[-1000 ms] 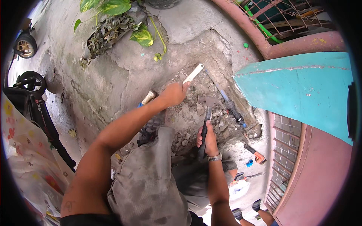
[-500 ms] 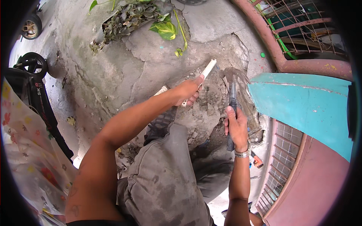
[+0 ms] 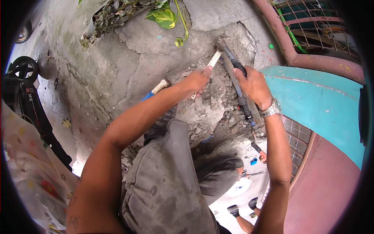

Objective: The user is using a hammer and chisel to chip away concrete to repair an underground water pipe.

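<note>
My left hand [image 3: 198, 81] is closed around a cream-white stick-like bar [image 3: 214, 59], which slants up and to the right over broken ground. What the bar is I cannot tell. In my right hand [image 3: 254, 86] is a hammer [image 3: 230, 57] with a metal shaft and dark grip. Its head lies right at the bar's upper end; whether they touch I cannot tell. Under and beside my right hand, a long grey pipe [image 3: 236, 86] with a dark lower section lies in the rubble [image 3: 204, 117]. A dirty whitish pipe end [image 3: 160, 86] with a blue part shows beside my left forearm.
A turquoise ledge [image 3: 311, 97] and a pink frame with wire mesh [image 3: 288, 43] border the right. A leafy plant [image 3: 161, 17] lies ahead. A black wheeled frame [image 3: 33, 105] stands left. An orange-handled tool [image 3: 260, 152], a blue fitting [image 3: 254, 161] and another person's feet [image 3: 233, 210] are lower right.
My right hand has moved up with the hammer, bringing its head left to the bar's upper end. My left hand keeps its grip on the bar. The view has shifted slightly.
</note>
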`<action>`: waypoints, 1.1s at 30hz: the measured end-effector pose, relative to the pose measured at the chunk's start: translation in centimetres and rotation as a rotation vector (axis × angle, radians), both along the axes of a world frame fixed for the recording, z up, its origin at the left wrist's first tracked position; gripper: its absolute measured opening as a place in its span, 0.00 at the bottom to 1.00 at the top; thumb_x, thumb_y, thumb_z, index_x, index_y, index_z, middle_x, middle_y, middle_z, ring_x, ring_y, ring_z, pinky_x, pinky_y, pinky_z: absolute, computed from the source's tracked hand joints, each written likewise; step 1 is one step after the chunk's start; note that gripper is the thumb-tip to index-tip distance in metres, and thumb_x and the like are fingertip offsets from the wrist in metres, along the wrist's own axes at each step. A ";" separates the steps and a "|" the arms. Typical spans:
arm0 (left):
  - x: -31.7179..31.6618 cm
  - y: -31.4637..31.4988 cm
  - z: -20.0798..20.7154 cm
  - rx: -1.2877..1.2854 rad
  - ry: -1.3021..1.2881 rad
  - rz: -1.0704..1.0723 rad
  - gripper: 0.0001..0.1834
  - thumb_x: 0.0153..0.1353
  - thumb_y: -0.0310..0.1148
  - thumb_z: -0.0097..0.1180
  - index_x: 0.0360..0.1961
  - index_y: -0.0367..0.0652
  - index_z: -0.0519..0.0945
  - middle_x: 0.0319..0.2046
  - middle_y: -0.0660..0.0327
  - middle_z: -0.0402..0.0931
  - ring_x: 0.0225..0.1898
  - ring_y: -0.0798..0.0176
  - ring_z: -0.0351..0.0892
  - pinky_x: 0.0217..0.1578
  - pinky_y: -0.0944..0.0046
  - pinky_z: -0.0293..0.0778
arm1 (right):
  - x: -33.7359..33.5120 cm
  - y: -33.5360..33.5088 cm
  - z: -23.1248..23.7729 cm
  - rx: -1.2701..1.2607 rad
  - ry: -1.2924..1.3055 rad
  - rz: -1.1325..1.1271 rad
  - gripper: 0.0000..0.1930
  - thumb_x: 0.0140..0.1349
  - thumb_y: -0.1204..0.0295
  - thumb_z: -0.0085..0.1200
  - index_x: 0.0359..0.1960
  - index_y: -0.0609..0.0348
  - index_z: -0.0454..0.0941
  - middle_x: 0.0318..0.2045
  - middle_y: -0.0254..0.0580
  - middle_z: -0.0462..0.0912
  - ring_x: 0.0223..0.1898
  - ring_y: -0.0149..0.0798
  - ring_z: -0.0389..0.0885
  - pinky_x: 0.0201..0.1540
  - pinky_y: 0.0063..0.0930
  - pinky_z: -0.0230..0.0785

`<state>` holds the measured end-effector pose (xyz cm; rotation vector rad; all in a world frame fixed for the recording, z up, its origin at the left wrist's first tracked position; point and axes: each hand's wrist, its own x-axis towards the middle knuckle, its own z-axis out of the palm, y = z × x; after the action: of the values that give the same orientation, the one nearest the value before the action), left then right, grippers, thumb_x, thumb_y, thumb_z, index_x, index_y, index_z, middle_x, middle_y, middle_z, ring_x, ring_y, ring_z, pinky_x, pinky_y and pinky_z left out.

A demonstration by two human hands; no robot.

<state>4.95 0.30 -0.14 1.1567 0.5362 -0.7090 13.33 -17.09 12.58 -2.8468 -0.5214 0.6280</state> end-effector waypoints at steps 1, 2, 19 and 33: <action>0.0 0.2 0.0 0.009 0.015 -0.001 0.30 0.73 0.63 0.39 0.37 0.43 0.67 0.18 0.68 0.58 0.16 0.70 0.57 0.14 0.65 0.58 | 0.0 0.6 1.3 0.043 0.037 -0.045 0.27 0.71 0.49 0.50 0.38 0.69 0.79 0.27 0.66 0.81 0.34 0.67 0.81 0.40 0.52 0.70; 0.0 0.4 -0.1 0.022 0.021 0.000 0.30 0.73 0.63 0.39 0.37 0.43 0.67 0.18 0.68 0.58 0.16 0.70 0.57 0.14 0.65 0.58 | -0.2 1.1 2.5 0.085 0.074 -0.090 0.27 0.71 0.49 0.49 0.36 0.68 0.80 0.27 0.67 0.81 0.37 0.69 0.82 0.42 0.55 0.71; -0.9 2.2 -0.4 -0.012 0.102 0.025 0.30 0.72 0.66 0.39 0.33 0.48 0.66 0.19 0.70 0.58 0.16 0.71 0.55 0.15 0.66 0.58 | -0.9 2.1 5.6 0.407 -0.026 -0.191 0.23 0.73 0.48 0.52 0.33 0.58 0.75 0.15 0.27 0.69 0.14 0.21 0.67 0.16 0.20 0.56; -0.4 1.3 -0.9 -0.050 0.048 -0.008 0.31 0.72 0.66 0.38 0.34 0.46 0.65 0.19 0.70 0.57 0.16 0.72 0.54 0.15 0.66 0.57 | -0.8 3.0 3.6 0.180 0.027 -0.157 0.29 0.72 0.47 0.47 0.35 0.67 0.80 0.26 0.66 0.82 0.36 0.68 0.82 0.39 0.54 0.72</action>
<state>4.58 1.60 -1.00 1.0983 0.5512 -0.7545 12.49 -14.13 16.18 -2.6736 -0.3271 0.5602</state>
